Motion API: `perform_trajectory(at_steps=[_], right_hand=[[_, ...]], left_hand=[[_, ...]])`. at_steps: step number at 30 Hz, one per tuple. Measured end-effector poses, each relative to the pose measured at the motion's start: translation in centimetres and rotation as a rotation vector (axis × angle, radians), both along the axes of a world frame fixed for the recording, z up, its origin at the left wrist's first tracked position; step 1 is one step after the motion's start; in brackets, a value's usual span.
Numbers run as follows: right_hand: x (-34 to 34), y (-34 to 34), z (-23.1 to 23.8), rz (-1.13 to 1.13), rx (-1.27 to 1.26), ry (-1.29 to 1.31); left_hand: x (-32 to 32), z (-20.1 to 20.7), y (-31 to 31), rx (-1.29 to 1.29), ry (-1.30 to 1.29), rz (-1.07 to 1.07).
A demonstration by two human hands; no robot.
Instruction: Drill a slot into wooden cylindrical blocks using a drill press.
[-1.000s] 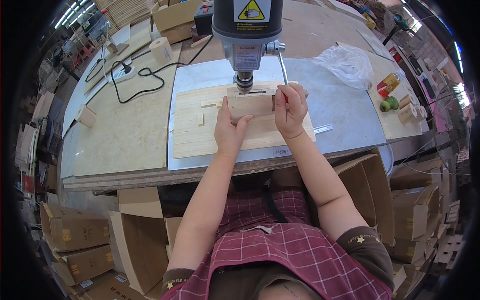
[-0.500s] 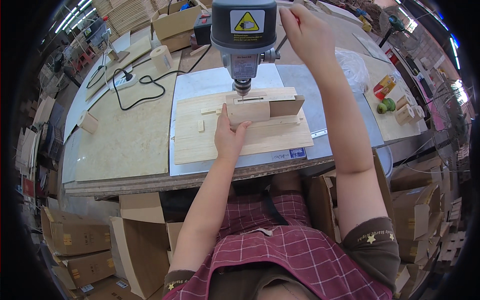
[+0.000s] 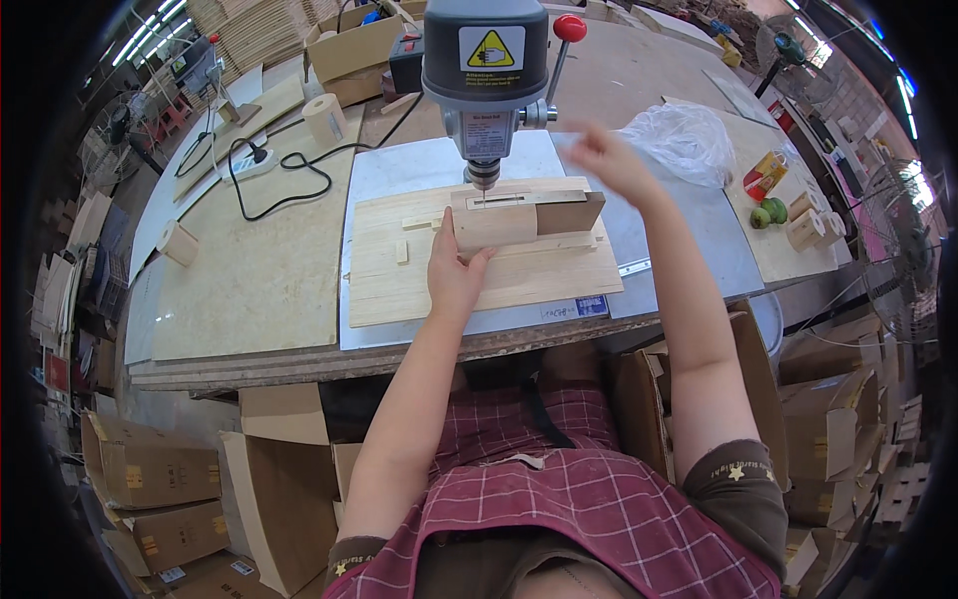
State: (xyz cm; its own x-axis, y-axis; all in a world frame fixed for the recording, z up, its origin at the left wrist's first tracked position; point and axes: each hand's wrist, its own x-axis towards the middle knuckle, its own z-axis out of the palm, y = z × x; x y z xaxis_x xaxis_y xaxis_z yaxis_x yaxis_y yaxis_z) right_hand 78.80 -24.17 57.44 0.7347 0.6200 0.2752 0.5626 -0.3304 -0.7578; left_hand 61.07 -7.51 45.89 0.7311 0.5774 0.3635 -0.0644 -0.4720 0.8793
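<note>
A small wooden box (image 3: 494, 226), pale with a darker right part and a slotted piece on its top, rests on a pale wooden board (image 3: 419, 290). My left hand (image 3: 457, 278) grips the box at its left end, with the thumb against its near side. Right above the box's slotted top hangs the chuck and thin bit of a drill press (image 3: 486, 60). To the right of the chuck, my right hand (image 3: 607, 160) is in the air, apart from the red-knobbed lever (image 3: 570, 28); its fingers are smeared by motion.
Small wood strips (image 3: 402, 252) are fixed on the board near the box. A power strip (image 3: 249, 163) with a black cable lies left. Clear plastic wrap (image 3: 684, 145), a red-yellow packet (image 3: 765, 175), green fruit (image 3: 768, 213) and wooden rolls (image 3: 806, 230) sit right. Cardboard boxes (image 3: 160, 469) stand below.
My right hand has let go of the lever and come down toward the box, uncovering the red knob. My left hand still holds the box, its thumb shifted slightly.
</note>
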Motion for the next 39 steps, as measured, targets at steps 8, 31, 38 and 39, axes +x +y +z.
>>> perform_trajectory(at_steps=[8,31,38,39], right_hand=[[-5.4,-1.8,-4.1,-0.004,-0.217,0.128],[-18.4,-4.7,-4.0,0.402,0.115,0.3],[-18.6,-5.3,-4.6,0.335,0.186,0.288],[-18.6,-5.6,-4.8,0.318,0.166,0.257]], left_hand=[[-2.8,1.8,1.6,-0.17,0.143,-0.093],[-27.4,5.0,8.5,-1.276,-0.224,0.026],[-25.9,2.4,7.3,-1.531,-0.733,-0.663],[-25.9,2.0,7.3,-1.524,-0.739,-0.653]])
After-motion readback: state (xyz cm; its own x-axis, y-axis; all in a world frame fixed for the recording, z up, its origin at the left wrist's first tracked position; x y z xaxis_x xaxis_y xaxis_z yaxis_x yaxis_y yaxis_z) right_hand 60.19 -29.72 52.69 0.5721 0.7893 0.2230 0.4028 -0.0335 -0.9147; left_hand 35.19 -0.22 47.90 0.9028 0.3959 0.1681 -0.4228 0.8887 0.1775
